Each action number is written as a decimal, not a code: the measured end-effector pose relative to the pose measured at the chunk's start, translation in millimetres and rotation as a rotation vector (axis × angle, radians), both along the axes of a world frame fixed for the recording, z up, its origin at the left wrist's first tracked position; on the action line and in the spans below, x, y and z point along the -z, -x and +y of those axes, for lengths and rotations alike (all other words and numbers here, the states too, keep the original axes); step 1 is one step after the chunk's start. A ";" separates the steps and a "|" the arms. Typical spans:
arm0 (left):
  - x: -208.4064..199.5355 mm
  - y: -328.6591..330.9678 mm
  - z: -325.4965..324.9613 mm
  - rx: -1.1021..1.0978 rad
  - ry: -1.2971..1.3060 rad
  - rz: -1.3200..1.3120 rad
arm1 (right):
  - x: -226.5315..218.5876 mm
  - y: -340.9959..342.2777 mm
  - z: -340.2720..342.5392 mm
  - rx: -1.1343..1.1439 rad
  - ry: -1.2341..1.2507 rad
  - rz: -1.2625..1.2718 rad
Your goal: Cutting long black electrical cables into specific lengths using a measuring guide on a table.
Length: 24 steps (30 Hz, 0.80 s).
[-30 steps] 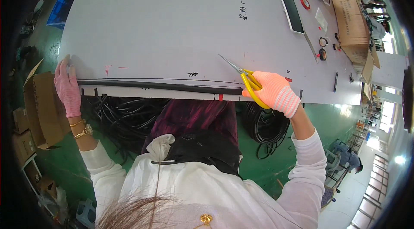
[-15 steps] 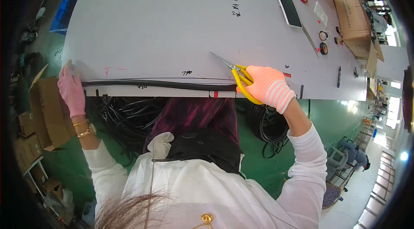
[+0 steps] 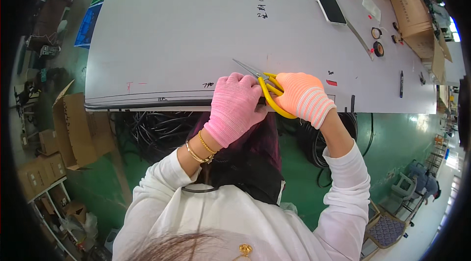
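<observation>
My right hand (image 3: 304,96), in an orange glove with white stripes, is closed on yellow-handled scissors (image 3: 277,106). Their slim metal blades point away to the upper left, above the tabletop. Close beside them, my left hand (image 3: 234,106), in a pink glove, is closed over the right part of a long black cable or tube (image 3: 152,104). That black length lies along the near edge of the grey-white table (image 3: 171,40) and runs left to the corner. My left hand hides part of it and partly covers the scissors' near side.
A phone (image 3: 327,1), a metal ruler (image 3: 360,40), tape rolls (image 3: 378,49) and a marker (image 3: 401,84) lie on the table's right side. Coils of black cable (image 3: 157,131) sit below the near edge. Cardboard boxes stand left (image 3: 81,131) and far right (image 3: 405,3).
My left hand has moved from the table's left corner rightward to the scissors, closing over the black length. The black length has shifted nearer the table's edge. My right hand keeps the scissors.
</observation>
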<state>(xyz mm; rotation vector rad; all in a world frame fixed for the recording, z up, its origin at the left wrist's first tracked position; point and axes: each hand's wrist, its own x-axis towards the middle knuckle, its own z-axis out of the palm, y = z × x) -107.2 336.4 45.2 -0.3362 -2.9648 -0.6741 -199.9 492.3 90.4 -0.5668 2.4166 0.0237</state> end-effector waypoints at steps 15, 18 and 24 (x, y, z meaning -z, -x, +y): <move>12.8 1.7 9.9 -0.011 0.185 0.015 | 8.1 -12.3 36.6 0.220 0.436 0.190; 15.2 1.8 8.1 0.007 0.116 0.021 | 8.5 -40.8 64.8 0.617 0.821 0.303; -3.0 2.3 0.5 0.021 -0.070 -0.156 | 43.0 -156.8 88.3 1.028 1.264 -0.462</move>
